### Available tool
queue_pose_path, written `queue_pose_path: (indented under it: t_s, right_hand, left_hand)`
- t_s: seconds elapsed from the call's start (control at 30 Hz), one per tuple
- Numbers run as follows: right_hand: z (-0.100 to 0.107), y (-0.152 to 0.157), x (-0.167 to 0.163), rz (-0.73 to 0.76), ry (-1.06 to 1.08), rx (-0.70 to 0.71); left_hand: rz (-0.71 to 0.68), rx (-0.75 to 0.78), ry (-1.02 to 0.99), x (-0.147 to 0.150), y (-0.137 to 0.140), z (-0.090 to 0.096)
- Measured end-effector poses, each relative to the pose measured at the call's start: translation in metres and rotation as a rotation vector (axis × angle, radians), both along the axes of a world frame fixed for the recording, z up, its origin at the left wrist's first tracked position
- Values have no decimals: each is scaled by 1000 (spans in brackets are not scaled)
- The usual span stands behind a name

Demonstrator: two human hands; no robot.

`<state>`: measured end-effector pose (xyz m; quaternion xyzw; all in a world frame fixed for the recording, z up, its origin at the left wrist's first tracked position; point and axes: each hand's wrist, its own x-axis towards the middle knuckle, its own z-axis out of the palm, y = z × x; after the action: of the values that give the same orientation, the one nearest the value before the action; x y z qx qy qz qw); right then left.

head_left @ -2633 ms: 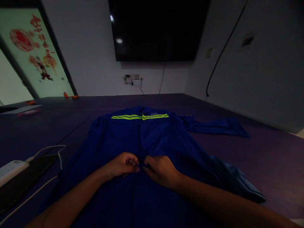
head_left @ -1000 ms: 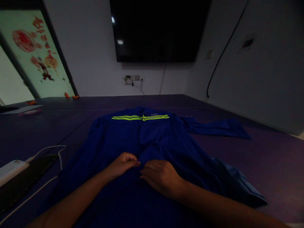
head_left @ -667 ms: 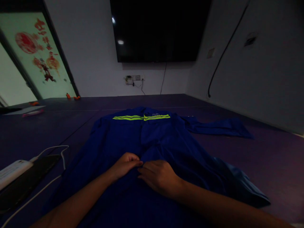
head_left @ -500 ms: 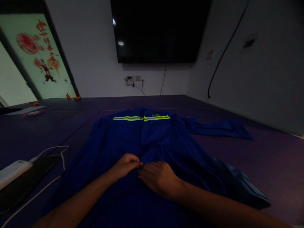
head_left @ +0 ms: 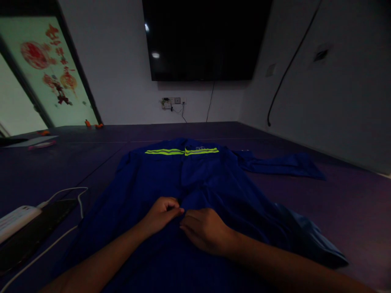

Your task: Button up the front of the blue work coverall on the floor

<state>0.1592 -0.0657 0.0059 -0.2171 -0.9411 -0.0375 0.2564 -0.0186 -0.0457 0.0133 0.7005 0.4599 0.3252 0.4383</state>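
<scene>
A blue work jacket [head_left: 159,179] with yellow-and-grey reflective bands across the chest lies spread out in front of me, its collar at the far end. One sleeve stretches out to the right. My left hand [head_left: 164,211] is closed at the front opening, thumb and fingers pinching the fabric edge. Close beside it, my right hand [head_left: 206,228] is closed on the other side of the opening, its fingers curled down at the cloth. The fingertips nearly meet, and whatever small fastening may lie between them is too dark to make out.
A white power strip [head_left: 18,221] with a white cable lies at the left, beside a dark flat object [head_left: 38,234]. Purple matting [head_left: 293,138] covers the surface. A large black screen [head_left: 207,40] hangs on the far wall; a decorated glass door [head_left: 45,69] stands at the left.
My right hand has shifted very slightly to the right. My left hand stays at the same spot on the opening, and the jacket lies as before.
</scene>
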Motion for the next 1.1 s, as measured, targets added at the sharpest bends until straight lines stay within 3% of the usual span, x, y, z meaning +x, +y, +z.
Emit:
queue_pose_path:
  t_s: [0.33,0.8,0.97,1.1]
  right_hand:
    - [3,-1,-1,-78,70,-161]
    - [2,-1,-1,-253,198,-335]
    - [2,1,1,-210,149,-365]
    - [1,1,3,-176,100,-342]
  left_hand:
    - [-67,7,12,2,-3,7]
    - [-135,-199,-90,-2,-3,11]
    - [-138,-301,-147,-8,-4,11]
    - [-243,-337,-92,-13,-2,15]
